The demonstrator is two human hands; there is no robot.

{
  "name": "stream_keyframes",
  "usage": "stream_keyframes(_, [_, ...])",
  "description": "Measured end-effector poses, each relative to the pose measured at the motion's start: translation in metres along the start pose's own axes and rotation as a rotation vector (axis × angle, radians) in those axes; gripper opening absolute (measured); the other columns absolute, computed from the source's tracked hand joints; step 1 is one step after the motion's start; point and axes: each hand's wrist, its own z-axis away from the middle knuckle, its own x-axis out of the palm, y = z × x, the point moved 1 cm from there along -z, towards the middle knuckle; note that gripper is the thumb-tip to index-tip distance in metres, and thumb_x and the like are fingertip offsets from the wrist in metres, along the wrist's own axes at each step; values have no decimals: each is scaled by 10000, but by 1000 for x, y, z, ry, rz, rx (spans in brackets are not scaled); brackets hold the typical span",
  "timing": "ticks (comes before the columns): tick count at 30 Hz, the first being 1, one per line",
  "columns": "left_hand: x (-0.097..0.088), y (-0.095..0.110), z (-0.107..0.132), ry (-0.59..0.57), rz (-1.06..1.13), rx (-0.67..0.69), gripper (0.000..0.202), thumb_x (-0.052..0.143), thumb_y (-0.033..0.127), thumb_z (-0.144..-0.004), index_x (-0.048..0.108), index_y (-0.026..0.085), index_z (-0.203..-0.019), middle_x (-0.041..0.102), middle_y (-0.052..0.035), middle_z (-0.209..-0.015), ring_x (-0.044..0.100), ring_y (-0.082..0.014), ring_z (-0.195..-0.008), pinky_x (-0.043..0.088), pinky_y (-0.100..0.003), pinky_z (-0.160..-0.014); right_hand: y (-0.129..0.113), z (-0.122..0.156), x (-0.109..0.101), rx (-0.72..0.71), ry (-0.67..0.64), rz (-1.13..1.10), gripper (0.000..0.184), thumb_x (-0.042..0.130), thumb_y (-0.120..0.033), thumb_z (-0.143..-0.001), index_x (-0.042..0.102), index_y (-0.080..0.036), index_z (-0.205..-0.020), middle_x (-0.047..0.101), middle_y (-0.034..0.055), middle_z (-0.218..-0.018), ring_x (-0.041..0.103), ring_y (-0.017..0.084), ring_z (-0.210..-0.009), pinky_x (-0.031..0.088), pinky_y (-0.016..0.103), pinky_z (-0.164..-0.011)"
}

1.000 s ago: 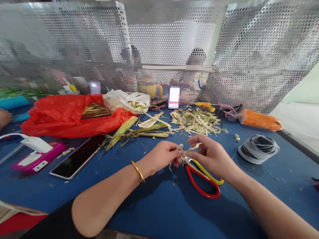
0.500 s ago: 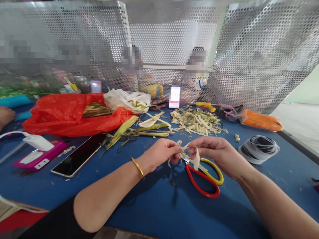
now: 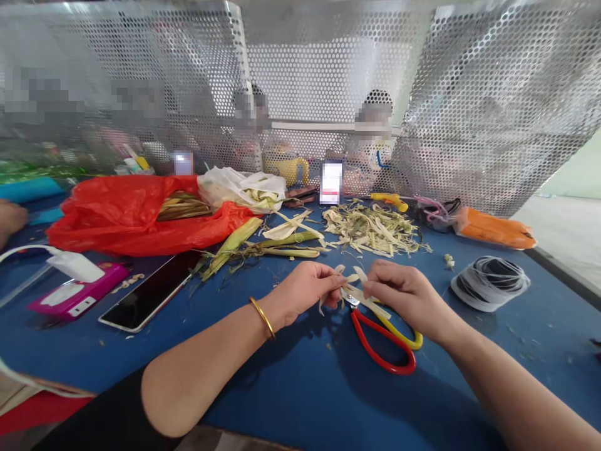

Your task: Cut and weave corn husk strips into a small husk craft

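Observation:
My left hand (image 3: 315,288), a gold bangle at its wrist, pinches a small bunch of pale corn husk strips (image 3: 350,289). Opposite it, my right hand (image 3: 399,291) has thumb and fingers closed on the other side of the same strips, which stick out between the two hands. Just below them, a pair of scissors (image 3: 382,351) with one red and one yellow handle lies on the blue table (image 3: 291,388); the husk and hands hide its blades. Beyond my hands is a pile of cut husk pieces (image 3: 375,227).
Whole husks (image 3: 232,247) lie by a red plastic bag (image 3: 113,213) and a white bag (image 3: 241,186). At left are a phone (image 3: 150,294) and a magenta power strip (image 3: 79,291). A cord spool (image 3: 491,283) and an orange packet (image 3: 495,228) sit right. Another person's hand (image 3: 12,219) shows far left.
My right hand has closed its fingers more tightly and turned over the husk; the strip that hung down from it now lies slanting toward the scissors. My left hand stays put.

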Motion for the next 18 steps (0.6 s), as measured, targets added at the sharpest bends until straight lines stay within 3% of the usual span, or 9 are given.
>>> stream_keyframes(6, [0, -1, 0, -19, -3, -12, 287, 641, 374, -778, 592, 139, -620, 586, 6, -566, 515, -83, -504, 376, -213, -530, 3, 0, 5, -118, -85, 148, 297, 507, -278, -907, 545, -174, -631, 499, -5, -699, 489, 117, -658, 377, 244, -609])
stream_keyframes(18, [3, 1, 3, -19, -41, 7, 307, 647, 404, -767, 584, 141, -621, 589, 5, -576, 522, -88, -517, 387, -218, -542, -10, 6, 9, -324, -101, 515, 304, 400, -203, -936, 543, -171, -670, 514, 24, -737, 473, 114, -632, 348, 241, -593])
